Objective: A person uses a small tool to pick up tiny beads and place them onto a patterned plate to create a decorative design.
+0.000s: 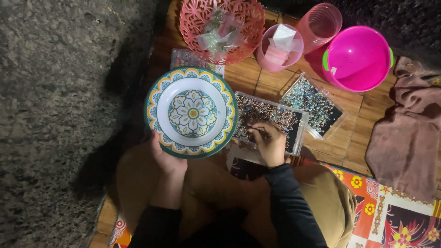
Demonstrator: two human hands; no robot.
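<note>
My left hand [164, 156] grips the near rim of a round plate [158, 98] with a floral pattern in green, yellow and white, holding it level above my lap. My right hand [270, 141] reaches into a clear rectangular box of small dark and pearly beads [271, 115], fingertips pinched down among the beads. Whether it holds any bead is hidden by the fingers. Both sleeves are dark.
A second clear box of bluish beads [312, 101] lies to the right. Behind stand a red lattice basket [220, 27], a small pink cup [278, 48], a ribbed pink tumbler [321, 23] and a magenta bowl [360, 57]. A brown cloth [406, 133] lies right; grey rough ground [59, 115] lies left.
</note>
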